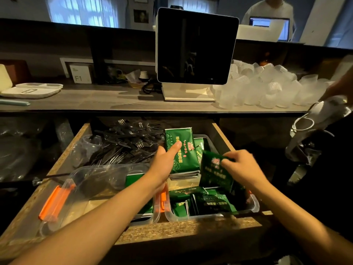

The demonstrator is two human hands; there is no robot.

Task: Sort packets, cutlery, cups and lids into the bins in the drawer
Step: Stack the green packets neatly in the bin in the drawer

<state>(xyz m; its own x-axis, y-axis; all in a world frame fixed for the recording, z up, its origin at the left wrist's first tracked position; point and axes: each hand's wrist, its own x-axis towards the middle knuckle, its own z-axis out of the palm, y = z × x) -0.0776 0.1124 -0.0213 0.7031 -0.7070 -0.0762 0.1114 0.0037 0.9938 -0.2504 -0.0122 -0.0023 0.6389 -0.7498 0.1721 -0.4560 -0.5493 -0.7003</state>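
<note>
My left hand (166,159) holds a packet stack (181,150) upright for squaring; my right hand (238,165) pinches one green packet (214,173) above the clear bin (255,204), ready to file.

1. Dim room; blue-white daylight thru curtained windows (84,10) at back.
2. Dark raised ledge (76,33) across the rear, above grey wood-grain bench (95,101).
3. White-cased screen (196,46), switched off, on stand at bench centre.
4. Framed pics (141,15) on back wall btwn windows.
5. Open laptop (269,27) on ledge, far right.
6. White scale (31,90) on bench, left.
</note>
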